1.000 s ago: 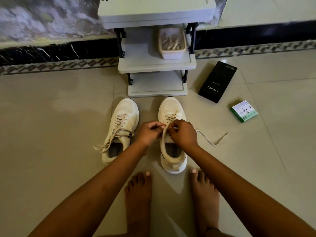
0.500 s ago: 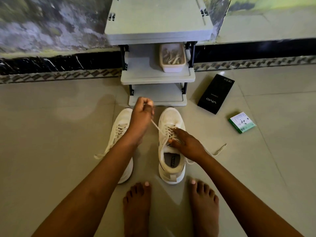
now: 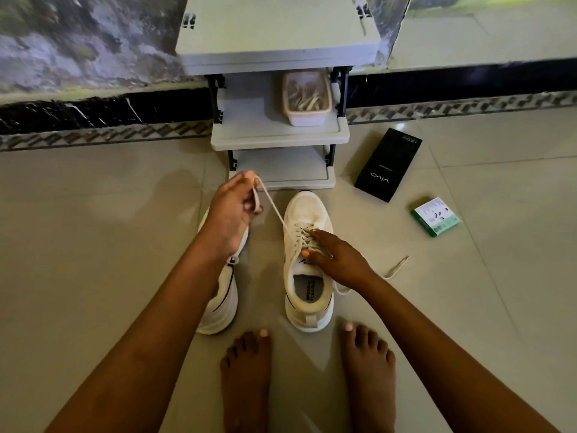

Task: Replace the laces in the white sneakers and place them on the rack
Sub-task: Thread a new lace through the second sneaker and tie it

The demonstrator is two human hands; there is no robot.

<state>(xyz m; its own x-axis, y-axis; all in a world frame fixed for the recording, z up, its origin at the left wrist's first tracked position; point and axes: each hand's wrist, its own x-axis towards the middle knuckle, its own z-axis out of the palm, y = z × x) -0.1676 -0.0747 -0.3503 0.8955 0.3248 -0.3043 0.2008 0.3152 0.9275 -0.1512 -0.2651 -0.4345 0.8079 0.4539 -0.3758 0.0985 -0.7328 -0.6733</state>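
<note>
Two white sneakers stand on the tiled floor in front of a grey shoe rack [image 3: 278, 140]. My left hand [image 3: 232, 214] pinches one end of the cream lace [image 3: 274, 210] and holds it taut up and to the left of the right sneaker [image 3: 307, 260]. My right hand [image 3: 335, 257] rests with straight fingers on that sneaker's eyelets and tongue, pressing it down. The lace's other end [image 3: 396, 267] trails on the floor to the right. My left forearm covers most of the left sneaker [image 3: 220, 304].
A pale tub [image 3: 307, 117] with several laces in it sits on the rack's middle shelf. A black phone box [image 3: 388, 164] and a small green-and-white box [image 3: 435, 217] lie on the floor to the right. My bare feet [image 3: 307, 376] are just behind the sneakers.
My left hand has drawn the lace end up and left from the eyelets until taut. My right hand let go and flattened onto the right sneaker. The view has tipped downward.
</note>
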